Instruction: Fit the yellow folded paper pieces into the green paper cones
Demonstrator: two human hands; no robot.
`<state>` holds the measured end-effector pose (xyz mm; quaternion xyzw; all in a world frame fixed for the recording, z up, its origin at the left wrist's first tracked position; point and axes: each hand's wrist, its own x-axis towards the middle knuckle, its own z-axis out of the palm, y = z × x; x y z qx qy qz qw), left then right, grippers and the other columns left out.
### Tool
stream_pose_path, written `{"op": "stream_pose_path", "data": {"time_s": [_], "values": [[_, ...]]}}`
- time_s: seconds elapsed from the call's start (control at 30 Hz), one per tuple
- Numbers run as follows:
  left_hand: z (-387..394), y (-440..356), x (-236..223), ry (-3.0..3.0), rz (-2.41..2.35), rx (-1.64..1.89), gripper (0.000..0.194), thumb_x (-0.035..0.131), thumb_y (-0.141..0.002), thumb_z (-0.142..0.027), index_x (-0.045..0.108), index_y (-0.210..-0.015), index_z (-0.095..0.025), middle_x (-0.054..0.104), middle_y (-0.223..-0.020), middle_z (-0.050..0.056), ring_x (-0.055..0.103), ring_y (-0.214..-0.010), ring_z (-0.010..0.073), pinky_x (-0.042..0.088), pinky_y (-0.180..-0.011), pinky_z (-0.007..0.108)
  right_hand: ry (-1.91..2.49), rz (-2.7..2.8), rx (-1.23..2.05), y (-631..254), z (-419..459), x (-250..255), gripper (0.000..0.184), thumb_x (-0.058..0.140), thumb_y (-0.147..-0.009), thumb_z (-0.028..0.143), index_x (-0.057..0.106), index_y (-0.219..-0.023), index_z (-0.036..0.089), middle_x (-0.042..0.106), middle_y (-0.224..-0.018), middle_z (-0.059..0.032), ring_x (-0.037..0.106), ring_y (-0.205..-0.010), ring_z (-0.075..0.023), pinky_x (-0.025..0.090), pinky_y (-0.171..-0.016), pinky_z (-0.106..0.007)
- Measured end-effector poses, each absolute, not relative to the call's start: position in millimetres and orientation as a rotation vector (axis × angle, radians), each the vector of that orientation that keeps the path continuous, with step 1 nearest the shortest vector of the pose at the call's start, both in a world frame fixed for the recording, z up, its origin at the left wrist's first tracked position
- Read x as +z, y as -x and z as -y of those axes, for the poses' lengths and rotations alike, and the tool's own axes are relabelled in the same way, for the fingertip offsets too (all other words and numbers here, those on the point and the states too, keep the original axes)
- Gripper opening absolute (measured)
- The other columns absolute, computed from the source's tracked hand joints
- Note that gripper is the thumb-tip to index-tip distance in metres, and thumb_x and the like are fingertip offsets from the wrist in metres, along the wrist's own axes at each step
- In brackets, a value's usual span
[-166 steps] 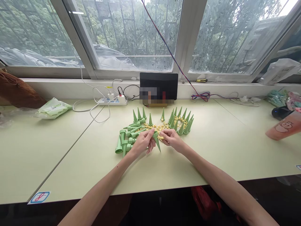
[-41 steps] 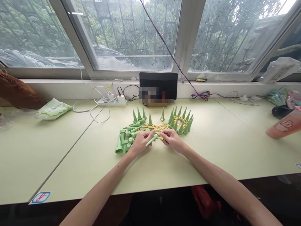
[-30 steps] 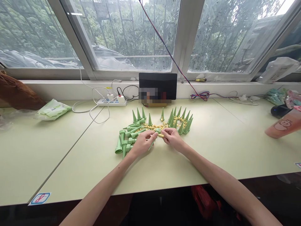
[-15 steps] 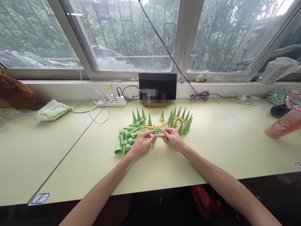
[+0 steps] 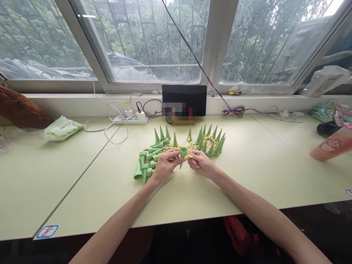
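Note:
My left hand pinches a green plastic watering spike by its side, its round open end facing up and its point down. Close to its right, my right hand holds a small yellow plastic valve between thumb and fingers, beside the spike's wall. Whether the valve touches the spike I cannot tell. Behind my hands lies a scatter of small yellow pieces. Several green spikes lie in a pile left of my left hand. More spikes stand point up at the right, around more yellow pieces.
A black screen stands at the back by the window. Left of it lies a power strip with white cables. A green-white packet is at the left, a pink drink cup at the right. Bundled wires lie behind.
The spike in my left hand has turned from pointing down-left, about a second ago, to upright with its open end up. The yellow valve stays in my right hand, close to it.

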<state>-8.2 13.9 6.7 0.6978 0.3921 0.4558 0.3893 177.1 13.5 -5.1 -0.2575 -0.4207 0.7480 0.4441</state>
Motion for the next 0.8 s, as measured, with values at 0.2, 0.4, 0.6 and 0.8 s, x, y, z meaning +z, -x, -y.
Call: {"op": "stream_pose_path", "data": {"time_s": [0.2,0.4,0.6,0.8], "values": [[-13,7,7,-1.824,-1.014,1.135,0.034,0.070,-0.082,-0.044,0.057,-0.067,-0.017,0.049,-0.071,0.000,0.045,-0.061,0.0108,0.039,-0.052,0.023,0.603,1.029,1.899,-179,-14,-5,0.040,0.079,-0.079,0.039,0.046,-0.068,0.018,0.040,-0.050,0.0093,0.024,-0.038,-0.0023,0.014,-0.037,-0.018],[-14,10,14,-1.619,-1.007,0.984,0.038,0.069,-0.082,-0.047,0.061,-0.105,-0.018,0.060,-0.084,0.002,0.053,-0.056,0.0102,0.042,-0.043,0.021,0.641,1.008,1.809,-181,-17,-3,0.044,0.076,-0.081,0.047,0.046,-0.068,0.018,0.039,-0.050,0.0088,0.025,-0.038,-0.0029,0.015,-0.037,-0.019],[-16,12,18,-1.502,-1.013,0.923,0.059,0.049,-0.090,-0.065,0.062,-0.065,-0.014,0.056,-0.053,0.002,0.049,-0.040,0.0094,0.041,-0.040,0.022,0.674,1.203,1.717,-179,-14,0,0.045,0.072,-0.083,0.053,0.048,-0.067,0.018,0.039,-0.048,0.0086,0.024,-0.039,-0.0033,0.014,-0.039,-0.020],[-14,13,20,-1.386,-1.039,0.770,0.075,0.042,-0.085,-0.078,0.062,-0.056,-0.011,0.058,-0.047,0.007,0.047,-0.033,0.0105,0.036,-0.032,0.022,0.733,1.425,1.580,-179,-8,2,0.043,0.066,-0.086,0.054,0.049,-0.068,0.019,0.036,-0.045,0.0093,0.023,-0.039,-0.0043,0.015,-0.042,-0.022]]}}
